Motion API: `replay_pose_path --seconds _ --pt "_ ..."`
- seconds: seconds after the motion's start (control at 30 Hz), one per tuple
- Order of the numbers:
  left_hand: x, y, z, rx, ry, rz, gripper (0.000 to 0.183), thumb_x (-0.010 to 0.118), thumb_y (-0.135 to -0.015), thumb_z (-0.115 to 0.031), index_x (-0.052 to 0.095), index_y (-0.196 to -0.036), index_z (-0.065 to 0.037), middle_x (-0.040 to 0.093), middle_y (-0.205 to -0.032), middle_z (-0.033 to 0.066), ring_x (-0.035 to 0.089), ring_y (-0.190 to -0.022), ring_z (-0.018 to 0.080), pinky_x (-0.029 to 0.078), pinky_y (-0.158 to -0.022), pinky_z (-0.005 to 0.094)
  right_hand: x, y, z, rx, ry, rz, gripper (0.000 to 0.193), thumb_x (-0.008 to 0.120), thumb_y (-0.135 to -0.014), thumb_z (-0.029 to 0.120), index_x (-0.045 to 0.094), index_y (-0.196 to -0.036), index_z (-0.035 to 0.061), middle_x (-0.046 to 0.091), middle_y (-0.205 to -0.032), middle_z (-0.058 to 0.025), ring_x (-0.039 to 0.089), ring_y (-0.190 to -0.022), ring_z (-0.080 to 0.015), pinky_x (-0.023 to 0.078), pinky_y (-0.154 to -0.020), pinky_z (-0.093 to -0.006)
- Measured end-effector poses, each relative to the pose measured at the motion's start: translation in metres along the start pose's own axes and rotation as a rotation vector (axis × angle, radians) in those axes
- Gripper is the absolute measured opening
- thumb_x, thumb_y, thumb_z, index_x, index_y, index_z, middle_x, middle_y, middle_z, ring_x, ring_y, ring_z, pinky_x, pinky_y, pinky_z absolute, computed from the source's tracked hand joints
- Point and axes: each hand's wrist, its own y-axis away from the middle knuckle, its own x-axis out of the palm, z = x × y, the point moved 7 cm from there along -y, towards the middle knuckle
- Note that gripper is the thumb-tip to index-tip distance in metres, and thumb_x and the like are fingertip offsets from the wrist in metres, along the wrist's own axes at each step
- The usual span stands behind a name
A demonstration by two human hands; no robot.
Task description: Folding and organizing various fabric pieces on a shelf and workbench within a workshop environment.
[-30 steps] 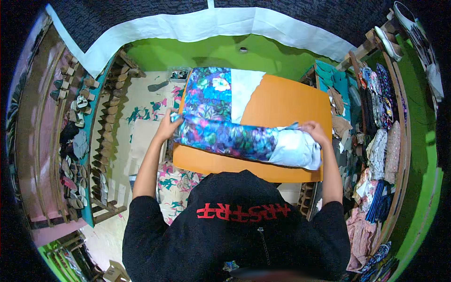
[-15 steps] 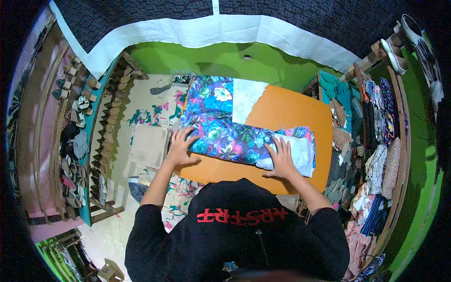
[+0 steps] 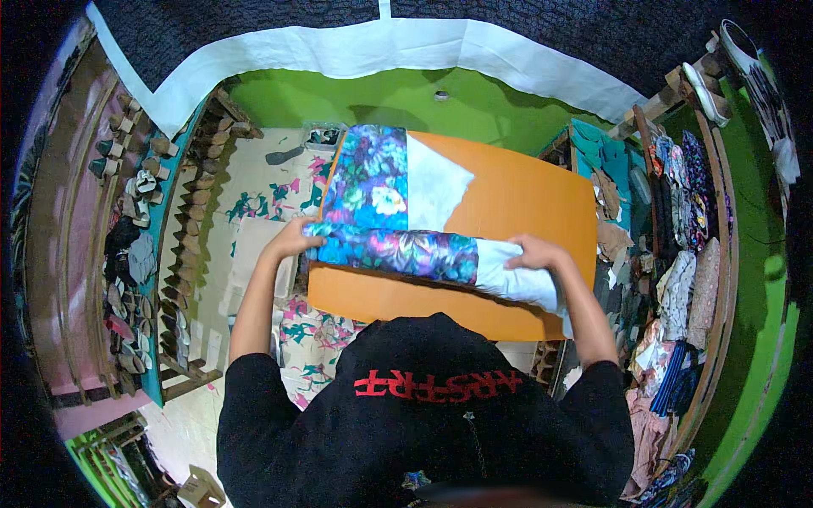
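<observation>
Here, the fingers of the left hand (image 3: 292, 240) clasped the left end of a rolled, blue-and-purple floral cloth with a white section (image 3: 398, 254), and those of the right hand (image 3: 542, 252) gripped its white portion. The roll lay across a smooth orange tabletop (image 3: 529, 190), its flat remainder stretching toward the green wall (image 3: 398, 95).

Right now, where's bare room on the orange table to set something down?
Widest bare patch: orange table, right of the white piece, beyond the fabric roll. Narrower strip: between roll and black shirt. Crowded: table's far left, under flat floral fabric; roll's ends, at left hand and right hand.
</observation>
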Motion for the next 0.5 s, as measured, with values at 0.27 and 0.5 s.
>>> replay_pose_path --seconds 0.27,0.5 --pt "-0.017 -0.001 0.018 -0.089 0.201 -0.601 0.061 0.067 -0.067 -0.026 0.039 -0.114 -0.001 0.045 -0.111 0.0196 0.043 -0.105 0.0281 0.035 -0.088 0.0342 -0.061 0.002 0.025 -0.121 0.445 -0.885 0.026 0.057 -0.068 0.015 0.055 -0.092 0.0045 0.056 -0.089 -0.0154 0.053 -0.086 -0.0312 0.040 -0.076 -0.0410" --pt "0.032 0.034 -0.027 0.212 -0.583 -0.361 0.067 0.066 -0.053 -0.008 0.044 -0.116 -0.019 0.034 -0.125 0.0135 0.030 -0.118 0.0313 0.023 -0.096 0.0489 0.064 0.030 0.050 0.039 0.643 -0.528 0.077 0.072 -0.050 0.032 0.041 -0.118 0.0162 0.028 -0.126 -0.0164 0.020 -0.121 -0.0352 0.008 -0.094 -0.0625"
